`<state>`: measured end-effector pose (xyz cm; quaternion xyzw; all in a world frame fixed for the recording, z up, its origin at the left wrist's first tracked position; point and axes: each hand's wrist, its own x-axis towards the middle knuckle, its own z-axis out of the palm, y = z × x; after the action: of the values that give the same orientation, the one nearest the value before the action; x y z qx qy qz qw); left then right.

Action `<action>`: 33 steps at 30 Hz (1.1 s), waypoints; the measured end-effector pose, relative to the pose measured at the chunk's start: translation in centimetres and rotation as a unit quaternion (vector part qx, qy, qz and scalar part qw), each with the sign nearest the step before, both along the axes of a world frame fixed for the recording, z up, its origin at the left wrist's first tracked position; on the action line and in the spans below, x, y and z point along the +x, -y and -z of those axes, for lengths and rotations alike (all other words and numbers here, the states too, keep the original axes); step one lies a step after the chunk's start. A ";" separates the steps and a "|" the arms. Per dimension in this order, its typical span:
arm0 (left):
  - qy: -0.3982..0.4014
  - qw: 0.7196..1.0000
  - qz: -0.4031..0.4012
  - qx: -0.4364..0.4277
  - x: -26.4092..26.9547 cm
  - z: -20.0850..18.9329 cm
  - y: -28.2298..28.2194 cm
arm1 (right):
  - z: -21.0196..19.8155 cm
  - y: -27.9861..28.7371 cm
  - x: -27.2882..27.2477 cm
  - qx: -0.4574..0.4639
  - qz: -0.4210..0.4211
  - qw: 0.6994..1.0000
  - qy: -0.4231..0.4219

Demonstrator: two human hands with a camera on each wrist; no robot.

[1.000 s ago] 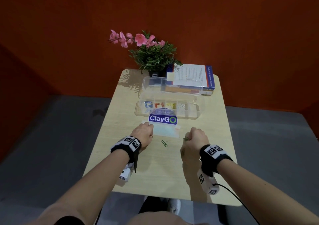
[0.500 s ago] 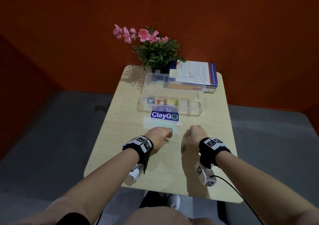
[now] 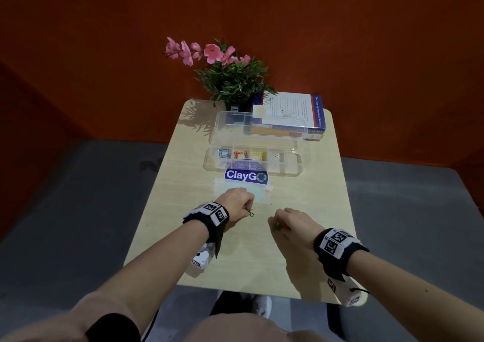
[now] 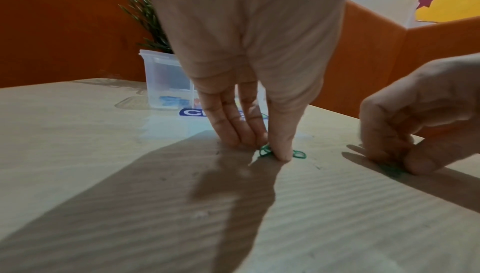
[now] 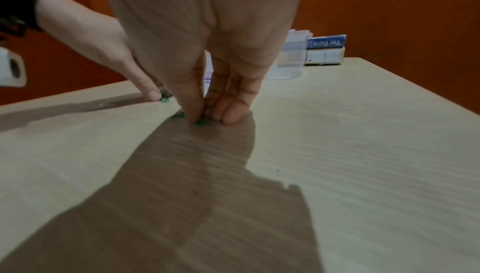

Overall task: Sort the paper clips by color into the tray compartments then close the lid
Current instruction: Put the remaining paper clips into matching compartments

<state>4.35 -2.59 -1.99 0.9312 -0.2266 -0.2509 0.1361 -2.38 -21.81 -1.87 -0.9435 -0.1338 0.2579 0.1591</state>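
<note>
left wrist, thumb [image 4: 281, 150] pinning green clip [image 4: 266, 151]

We count two green paper clips: one [image 4: 265, 150], another [image 4: 391, 169]. One clear tray [image 3: 296, 170], one book [image 3: 290, 111], one potted plant [image 3: 230, 77], two hands.

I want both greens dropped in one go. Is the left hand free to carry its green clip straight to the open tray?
Probably yes. The left hand pinches a green clip at the table; only the flat ClayGo sticker lies between it and the tray, whose lid stands open.
</note>
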 end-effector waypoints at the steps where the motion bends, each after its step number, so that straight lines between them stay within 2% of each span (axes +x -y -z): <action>1: 0.002 1.000 0.002 0.003 0.0 -0.1 0.0 | -0.1 -0.1 0.0 -0.014 -0.014 1.000 0.001; 7: 0.001 1.000 0.001 0.018 0.0 0.0 0.2 | -0.3 -0.9 1.2 -0.085 -0.074 0.993 -0.030; 15: -0.031 0.997 -0.062 0.014 0.1 0.6 0.3 | -0.4 -1.4 1.2 -0.067 -0.051 0.996 -0.041; 19: -0.051 0.995 -0.083 0.011 0.5 0.8 0.4 | -0.1 -1.1 0.7 -0.055 -0.056 0.997 -0.006; 23: -0.047 0.997 -0.057 0.022 0.6 0.9 0.7 | 0.6 -1.0 0.1 -0.035 -0.064 0.997 0.031; 28: 0.003 0.999 -0.031 0.026 0.1 1.1 0.7 | 0.5 -0.6 0.0 0.023 0.026 0.999 0.023; 30: 0.010 0.999 -0.035 0.025 0.0 1.2 0.7 | 0.4 -0.3 0.4 0.078 0.101 0.992 0.007; 31: 0.008 0.999 -0.038 0.027 0.0 1.3 0.7 | 0.2 -0.1 0.8 0.122 0.155 0.980 -0.009; 33: 0.003 0.999 -0.039 0.033 0.1 1.4 0.7 | -0.5 0.9 2.5 0.220 0.275 0.936 -0.026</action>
<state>4.45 -3.28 -3.40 0.9440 -0.1824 -0.2501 0.1144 0.11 -22.69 -1.36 -0.8777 0.0814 0.1925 0.4312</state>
